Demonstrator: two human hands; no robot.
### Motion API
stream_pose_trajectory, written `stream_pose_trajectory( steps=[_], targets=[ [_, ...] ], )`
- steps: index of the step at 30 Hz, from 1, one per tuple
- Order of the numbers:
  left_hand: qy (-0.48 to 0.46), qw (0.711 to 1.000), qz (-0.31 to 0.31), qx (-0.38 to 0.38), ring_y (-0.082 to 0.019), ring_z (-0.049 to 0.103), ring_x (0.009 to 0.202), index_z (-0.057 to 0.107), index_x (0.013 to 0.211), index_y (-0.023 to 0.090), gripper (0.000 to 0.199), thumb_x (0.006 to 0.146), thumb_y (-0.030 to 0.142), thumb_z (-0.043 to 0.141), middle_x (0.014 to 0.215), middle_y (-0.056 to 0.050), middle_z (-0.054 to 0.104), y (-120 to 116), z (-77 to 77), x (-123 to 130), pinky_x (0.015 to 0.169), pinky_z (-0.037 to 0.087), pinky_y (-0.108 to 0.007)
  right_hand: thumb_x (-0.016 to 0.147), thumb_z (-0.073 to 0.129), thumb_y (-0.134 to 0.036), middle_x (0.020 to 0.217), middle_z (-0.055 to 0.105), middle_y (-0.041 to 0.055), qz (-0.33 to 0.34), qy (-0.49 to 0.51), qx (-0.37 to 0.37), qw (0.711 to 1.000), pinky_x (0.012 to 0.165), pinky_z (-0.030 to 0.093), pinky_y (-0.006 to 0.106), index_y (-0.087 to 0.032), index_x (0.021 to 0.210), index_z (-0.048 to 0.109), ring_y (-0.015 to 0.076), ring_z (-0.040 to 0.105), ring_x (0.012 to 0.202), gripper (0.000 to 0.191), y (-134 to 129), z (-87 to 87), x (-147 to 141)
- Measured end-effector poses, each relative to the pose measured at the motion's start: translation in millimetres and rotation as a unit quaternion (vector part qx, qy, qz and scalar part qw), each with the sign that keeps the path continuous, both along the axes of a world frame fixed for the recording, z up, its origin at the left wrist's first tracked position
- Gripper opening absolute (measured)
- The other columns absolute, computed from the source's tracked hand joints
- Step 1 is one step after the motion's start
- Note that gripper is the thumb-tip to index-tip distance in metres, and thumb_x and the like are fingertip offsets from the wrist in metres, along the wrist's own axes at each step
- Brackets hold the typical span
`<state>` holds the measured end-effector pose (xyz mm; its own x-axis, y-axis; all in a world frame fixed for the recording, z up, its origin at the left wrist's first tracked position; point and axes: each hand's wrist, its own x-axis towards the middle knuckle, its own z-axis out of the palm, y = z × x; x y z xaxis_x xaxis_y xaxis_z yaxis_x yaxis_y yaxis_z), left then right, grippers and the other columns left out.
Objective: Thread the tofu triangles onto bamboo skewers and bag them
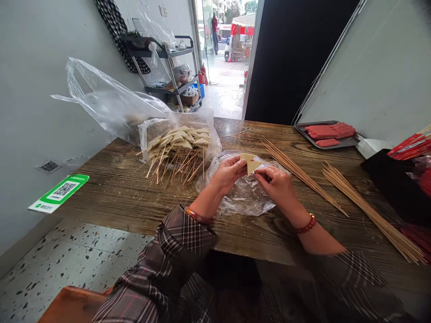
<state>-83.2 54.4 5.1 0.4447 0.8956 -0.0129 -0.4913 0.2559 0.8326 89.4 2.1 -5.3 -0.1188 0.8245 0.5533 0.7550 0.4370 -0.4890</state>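
Pale yellow triangular pieces [253, 167] are held up above a crumpled clear plastic bag [249, 199] on the wooden table. My left hand [229, 172] grips them from the left with thumb and fingers. My right hand [276, 181] is closed at their right corner, its thumb and fingertips pinched together; whether it holds a piece or a stick is too small to tell. To the left, many skewered pale triangles [183, 137] lie in an open plastic bag, their stick ends pointing toward me. Two bundles of bare sticks, one nearer [299, 172] and one farther right [370, 208], lie on the table.
A dark tray [346, 142] holds red sausage-like pieces at the back right. Beside it stands a black container [384, 179] with red-wrapped sticks. A green QR card [60, 193] is at the table's left edge. A grey cart [168, 54] stands behind, by the open doorway.
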Motion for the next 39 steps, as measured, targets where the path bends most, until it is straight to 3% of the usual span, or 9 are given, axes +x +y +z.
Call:
stream_pose_trajectory(
  steps=[7, 15, 18, 22, 27, 33, 36, 39],
  targets=[
    [0.010, 0.999, 0.049, -0.014, -0.015, 0.068, 0.078, 0.071, 0.098, 0.011, 0.048, 0.056, 0.027, 0.089, 0.091, -0.009, 0.075, -2, -5.6, 6, 0.077, 0.050, -0.026, 0.094, 0.054, -0.030, 0.084, 0.071, 0.0064, -0.008, -0.039, 0.016, 0.999, 0.073, 0.047, 0.033, -0.021, 0.087, 0.069, 0.0222, 0.065, 0.082, 0.019, -3, 0.6, -5],
    [0.010, 0.998, 0.058, -0.034, -0.012, 0.066, 0.070, 0.072, 0.089, 0.011, 0.044, 0.051, 0.025, 0.089, 0.080, -0.005, 0.074, -1, -6.6, 6, 0.069, 0.050, -0.023, 0.091, 0.058, -0.028, 0.083, 0.072, 0.0065, 0.009, 0.007, -0.001, 1.000, 0.075, 0.048, 0.033, -0.020, 0.085, 0.071, 0.0215, 0.065, 0.079, 0.016, 0, -3.1, -8],
    [0.011, 0.999, 0.034, -0.030, -0.013, 0.067, 0.073, 0.071, 0.092, 0.011, 0.040, 0.060, 0.029, 0.087, 0.085, -0.007, 0.074, 0, -3.2, 3, 0.071, 0.051, -0.023, 0.089, 0.060, -0.029, 0.084, 0.074, 0.0057, 0.013, 0.058, -0.019, 0.998, 0.074, 0.049, 0.032, -0.021, 0.085, 0.072, 0.0201, 0.066, 0.078, 0.016, 0, -0.6, -8],
    [0.022, 0.997, 0.042, -0.054, -0.016, 0.070, 0.075, 0.068, 0.095, 0.012, 0.039, 0.080, 0.048, 0.072, 0.091, -0.011, 0.074, 2, -0.8, -1, 0.070, 0.052, -0.026, 0.087, 0.062, -0.036, 0.081, 0.074, 0.0048, 0.011, 0.145, -0.071, 0.987, 0.068, 0.049, 0.031, -0.020, 0.083, 0.073, 0.0188, 0.066, 0.073, 0.020, 1, 3.5, -6],
    [-0.004, 0.997, 0.066, -0.048, -0.015, 0.068, 0.085, 0.066, 0.100, 0.014, 0.040, 0.088, 0.051, 0.061, 0.105, -0.011, 0.073, 5, 0.5, -3, 0.078, 0.051, -0.026, 0.083, 0.064, -0.048, 0.063, 0.064, 0.0013, 0.039, 0.280, -0.175, 0.943, 0.048, 0.039, 0.025, -0.017, 0.085, 0.074, 0.0116, 0.051, 0.051, 0.032, 1, 5.2, -5],
    [-0.019, 1.000, 0.020, 0.015, -0.014, 0.067, 0.089, 0.070, 0.102, 0.015, 0.039, 0.079, 0.045, 0.074, 0.106, -0.010, 0.073, -1, 5.2, -2, 0.082, 0.050, -0.025, 0.070, 0.075, -0.056, 0.058, 0.057, -0.0022, 0.091, 0.429, -0.264, 0.859, 0.041, 0.034, 0.021, -0.017, 0.080, 0.072, 0.0064, 0.042, 0.044, 0.040, 1, 8.8, -13],
    [-0.046, 0.999, -0.014, 0.016, -0.014, 0.068, 0.082, 0.071, 0.100, 0.013, 0.034, 0.075, 0.036, 0.079, 0.102, -0.010, 0.074, -5, 6.2, 1, 0.077, 0.051, -0.026, 0.070, 0.075, -0.057, 0.057, 0.056, -0.0029, 0.116, 0.440, -0.288, 0.842, 0.040, 0.035, 0.021, -0.017, 0.079, 0.072, 0.0058, 0.042, 0.043, 0.041, 2, 6.8, -16],
    [-0.044, 0.999, -0.013, 0.003, -0.014, 0.068, 0.075, 0.071, 0.095, 0.011, 0.028, 0.076, 0.030, 0.078, 0.095, -0.010, 0.075, -6, 6.3, 2, 0.069, 0.053, -0.025, 0.071, 0.075, -0.057, 0.059, 0.058, -0.0019, 0.120, 0.433, -0.294, 0.843, 0.040, 0.035, 0.021, -0.017, 0.081, 0.072, 0.0065, 0.043, 0.044, 0.042, 2, 2.8, -17]
  ],
)
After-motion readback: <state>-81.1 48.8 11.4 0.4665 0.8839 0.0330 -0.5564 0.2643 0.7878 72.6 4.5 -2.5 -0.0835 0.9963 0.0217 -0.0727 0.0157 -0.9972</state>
